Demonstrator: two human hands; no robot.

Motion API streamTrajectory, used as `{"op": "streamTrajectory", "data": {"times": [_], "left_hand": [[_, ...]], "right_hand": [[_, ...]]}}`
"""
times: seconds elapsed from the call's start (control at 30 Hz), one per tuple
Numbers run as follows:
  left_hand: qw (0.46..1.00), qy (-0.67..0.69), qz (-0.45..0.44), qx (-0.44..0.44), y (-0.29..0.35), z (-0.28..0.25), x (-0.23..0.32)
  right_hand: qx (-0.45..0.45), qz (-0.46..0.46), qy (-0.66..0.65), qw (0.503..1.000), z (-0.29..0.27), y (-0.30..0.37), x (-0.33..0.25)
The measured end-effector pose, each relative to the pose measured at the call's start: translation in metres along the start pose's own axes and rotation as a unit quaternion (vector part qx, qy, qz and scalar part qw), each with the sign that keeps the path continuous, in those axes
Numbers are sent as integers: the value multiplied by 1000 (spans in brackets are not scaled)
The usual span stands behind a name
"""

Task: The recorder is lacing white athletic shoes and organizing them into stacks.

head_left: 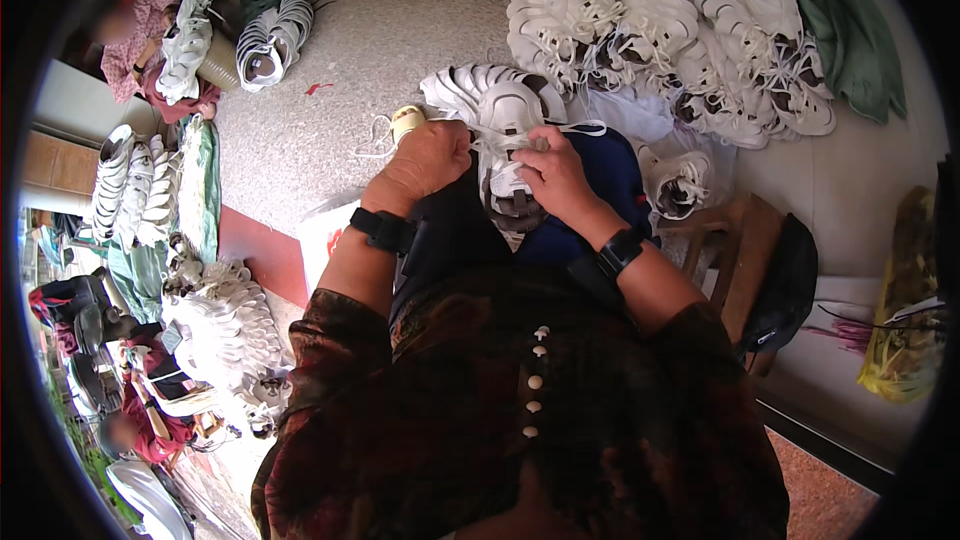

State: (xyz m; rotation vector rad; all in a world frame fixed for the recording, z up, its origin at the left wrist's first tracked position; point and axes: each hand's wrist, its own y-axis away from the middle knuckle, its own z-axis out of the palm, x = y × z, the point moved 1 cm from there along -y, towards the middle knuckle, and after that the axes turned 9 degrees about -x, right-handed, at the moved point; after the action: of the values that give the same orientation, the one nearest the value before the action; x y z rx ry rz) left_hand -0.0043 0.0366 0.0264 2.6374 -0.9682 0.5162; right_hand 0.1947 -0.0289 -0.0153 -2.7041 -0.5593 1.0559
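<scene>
A white shoe upper (512,112) rests over my lap, its opening toward me, with a row of nested white uppers (462,90) behind it. My left hand (428,158) is closed at the upper's left side, gripping a white shoelace (488,135) that runs across the front. On the right side my right hand (560,175) pinches the lace near the eyelets, its other fingers curled against the upper. A lace loop (588,127) sticks out past the right fingertips. Just beyond my left hand is a pale yellow ring-like piece (407,120), its kind unclear.
Piles of white shoe uppers (640,30) lie at the far right by a green cloth (850,30). More uppers (225,325) are heaped at left. A wooden stool (735,250) with a black bag (785,285) stands right. Other people (150,40) sit along the left.
</scene>
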Motion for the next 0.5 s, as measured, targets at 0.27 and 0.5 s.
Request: {"op": "streamTrajectory", "data": {"times": [0.27,0.5], "left_hand": [[981,175,17,77,-14,45,3],[992,-61,62,93,20,18,1]], "right_hand": [[42,-79,-92,992,10,-11,3],[62,95,-520,847,-24,-6,23]]}}
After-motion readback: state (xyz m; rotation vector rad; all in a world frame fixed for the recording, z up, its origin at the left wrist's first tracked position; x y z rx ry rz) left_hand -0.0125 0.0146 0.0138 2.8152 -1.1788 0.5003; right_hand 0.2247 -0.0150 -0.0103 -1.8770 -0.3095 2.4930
